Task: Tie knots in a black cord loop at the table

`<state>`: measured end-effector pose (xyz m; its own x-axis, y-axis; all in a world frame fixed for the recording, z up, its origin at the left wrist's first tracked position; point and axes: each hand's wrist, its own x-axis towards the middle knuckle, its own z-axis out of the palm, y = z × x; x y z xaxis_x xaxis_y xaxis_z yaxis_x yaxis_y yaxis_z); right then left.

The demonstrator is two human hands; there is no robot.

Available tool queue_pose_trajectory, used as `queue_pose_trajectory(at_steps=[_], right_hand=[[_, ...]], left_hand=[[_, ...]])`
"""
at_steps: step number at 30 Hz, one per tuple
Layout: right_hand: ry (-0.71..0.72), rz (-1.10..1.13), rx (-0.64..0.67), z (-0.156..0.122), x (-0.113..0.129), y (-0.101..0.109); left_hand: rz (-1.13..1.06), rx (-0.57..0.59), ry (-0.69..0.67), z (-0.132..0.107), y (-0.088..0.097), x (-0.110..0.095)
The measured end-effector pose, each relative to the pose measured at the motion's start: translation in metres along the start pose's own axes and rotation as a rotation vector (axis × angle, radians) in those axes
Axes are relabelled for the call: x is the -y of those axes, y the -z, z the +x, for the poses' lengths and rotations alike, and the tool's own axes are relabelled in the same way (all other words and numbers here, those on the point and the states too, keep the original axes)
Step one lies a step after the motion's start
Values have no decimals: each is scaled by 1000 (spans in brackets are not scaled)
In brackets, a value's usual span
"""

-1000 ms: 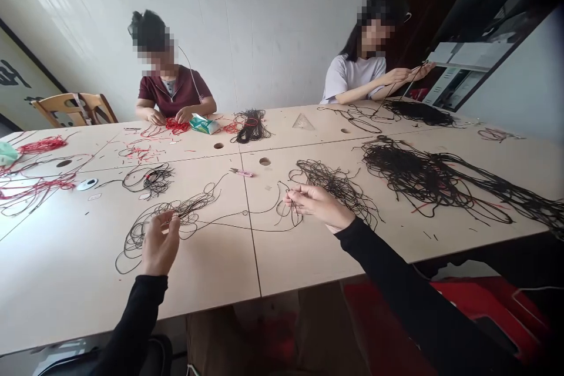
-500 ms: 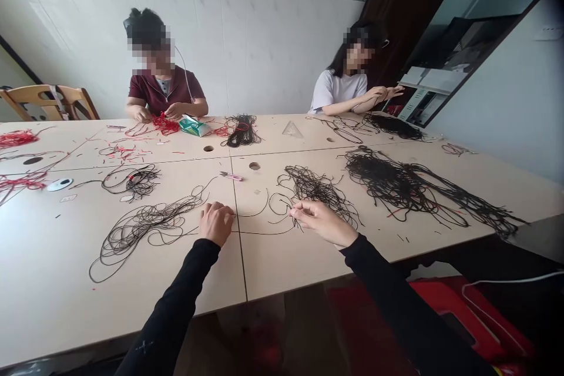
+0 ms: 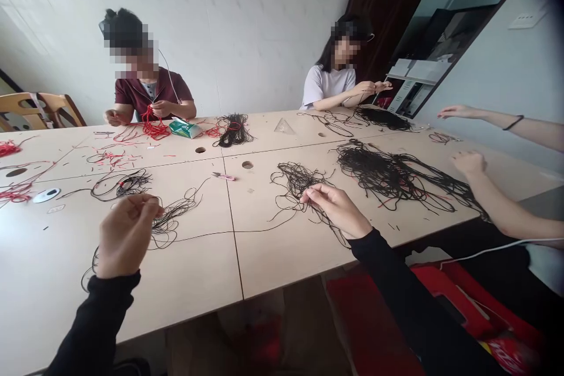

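Note:
My left hand point(image 3: 126, 235) is raised over the left part of the table, thumb and fingers pinched together; what lies between them is too small to make out. Partly hidden behind it is a loose tangle of thin black cord point(image 3: 178, 211). My right hand point(image 3: 337, 205) pinches black cord at the near edge of a second black cord bundle point(image 3: 293, 179). One long strand point(image 3: 211, 231) runs across the table from the left tangle toward my right hand. Small pink-handled thread snips point(image 3: 225, 177) lie between the bundles, apart from both hands.
A larger black cord heap point(image 3: 379, 176) lies to the right. A co-worker's bare arms point(image 3: 497, 211) reach in there. Two people sit opposite, near red cords point(image 3: 155, 124), a green packet point(image 3: 185, 128) and black bundles. Round holes point(image 3: 247, 165) pierce the table.
My left hand has moved left and up, away from the middle. My right hand has shifted slightly right with the cord. A co-worker's arms have entered from the right.

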<state>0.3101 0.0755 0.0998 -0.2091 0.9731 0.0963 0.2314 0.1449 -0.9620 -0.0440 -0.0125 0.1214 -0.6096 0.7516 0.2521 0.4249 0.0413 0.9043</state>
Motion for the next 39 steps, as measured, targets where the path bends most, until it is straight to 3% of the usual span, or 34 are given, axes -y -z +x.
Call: queue_pose_trajectory(at_steps=[4, 7, 11, 16, 18, 20, 22, 26, 30, 33, 36, 39], right_hand=[[54, 196, -28, 3, 14, -8], [101, 219, -18, 12, 30, -12], [185, 159, -12, 38, 49, -12], [482, -190, -204, 68, 60, -29], [507, -411, -113, 71, 49, -47], [424, -646, 91, 69, 26, -69], [332, -794, 251, 64, 0, -91], [307, -829, 267, 41, -27, -112], [356, -647, 222, -3, -6, -110], [375, -363, 368, -44, 15, -110], [320, -327, 331, -72, 22, -113], [275, -307, 302, -81, 20, -115]], left_hand=[[10, 305, -142, -33, -34, 11], [0, 472, -157, -57, -63, 21], [-27, 492, -75, -74, -68, 24], [-34, 453, 81, -83, -48, 27], [-42, 431, 142, -87, -43, 29], [-55, 420, 174, -92, -41, 31], [-71, 420, 186, -98, -41, 31], [-81, 425, 204, -109, -40, 25], [-96, 403, 225, -117, -39, 20], [-123, 402, 228, -123, -39, 17], [-117, 414, 214, -129, -40, 12], [-109, 442, 181, -135, -41, 6]])
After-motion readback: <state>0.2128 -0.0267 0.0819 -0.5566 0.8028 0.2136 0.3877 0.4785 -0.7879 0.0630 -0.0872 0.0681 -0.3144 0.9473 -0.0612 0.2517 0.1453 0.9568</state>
